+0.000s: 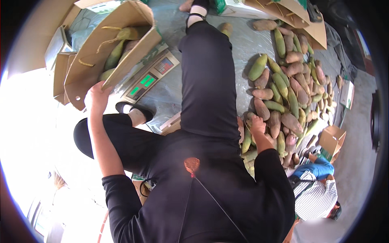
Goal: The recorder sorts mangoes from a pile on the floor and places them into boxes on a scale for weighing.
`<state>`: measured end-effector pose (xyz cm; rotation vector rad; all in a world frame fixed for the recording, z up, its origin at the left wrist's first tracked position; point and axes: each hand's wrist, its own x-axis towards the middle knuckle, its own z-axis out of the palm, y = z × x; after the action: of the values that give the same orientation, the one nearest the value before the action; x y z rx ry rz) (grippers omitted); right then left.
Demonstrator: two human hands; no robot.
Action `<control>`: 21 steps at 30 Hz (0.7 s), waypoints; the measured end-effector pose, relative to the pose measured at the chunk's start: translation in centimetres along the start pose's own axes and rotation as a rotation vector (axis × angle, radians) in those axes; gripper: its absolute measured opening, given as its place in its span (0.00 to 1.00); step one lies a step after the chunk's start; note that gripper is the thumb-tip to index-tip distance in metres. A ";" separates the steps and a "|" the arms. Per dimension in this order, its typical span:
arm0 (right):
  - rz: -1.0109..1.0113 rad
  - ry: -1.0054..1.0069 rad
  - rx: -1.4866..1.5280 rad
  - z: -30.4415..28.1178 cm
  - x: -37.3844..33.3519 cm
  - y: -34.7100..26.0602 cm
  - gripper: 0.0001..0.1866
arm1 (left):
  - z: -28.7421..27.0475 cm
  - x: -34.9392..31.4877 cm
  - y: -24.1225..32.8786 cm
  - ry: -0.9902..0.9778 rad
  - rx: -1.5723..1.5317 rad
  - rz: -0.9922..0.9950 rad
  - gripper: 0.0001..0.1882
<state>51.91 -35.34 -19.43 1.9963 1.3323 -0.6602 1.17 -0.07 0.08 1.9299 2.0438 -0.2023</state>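
Tuber (261, 109), brown and thick, lies just beyond the fingers of the right hand (258, 125), at the left edge of the pile, its long axis running mostly away from the person with a slight slant to the right. A second tuber (274, 124) sits just right of that hand, pointing nearly straight away, and a green radish (246, 140) lies on its near left side. The right hand reaches down with its fingers bent among the produce; whether they have closed around a piece, I cannot tell. It is far nearer the pile than the left hand (97, 98), which pinches the near rim of a tilted cardboard box (90, 67) between thumb and fingers. Green radishes (114, 56) lie inside, and a scale (156, 72) with green displays stands beside it. An outstretched black trouser leg (208, 77) separates box from pile.
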 end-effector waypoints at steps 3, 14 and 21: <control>0.178 0.245 0.427 -2.5 1.6 1.2 0.27 | 0.5 0.2 -0.8 0.015 -0.045 0.048 0.17; -0.235 0.855 1.100 -24.3 4.1 -2.4 0.23 | 0.3 0.3 -0.7 0.019 -0.047 0.070 0.15; -0.952 1.113 1.290 -44.0 -2.1 -11.7 0.25 | 0.8 0.1 -1.5 0.027 -0.066 0.071 0.17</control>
<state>42.79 -0.69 8.76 2.7573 3.2386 -1.0132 -0.19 -0.30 -0.85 1.9708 1.9698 -0.0911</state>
